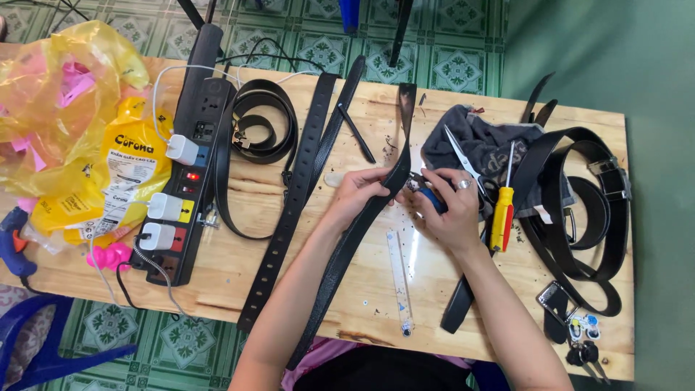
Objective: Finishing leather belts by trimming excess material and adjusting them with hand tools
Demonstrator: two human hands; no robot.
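Black belt pinched in left hand's grip; right hand's grip tight around blue-handled tool.

Matt black leather belt on a pale, raw-looking wooden table.

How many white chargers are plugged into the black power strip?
3. One charger sits near the middle of the power strip; a second and a third sit lower, toward the near end. None seems hidden.
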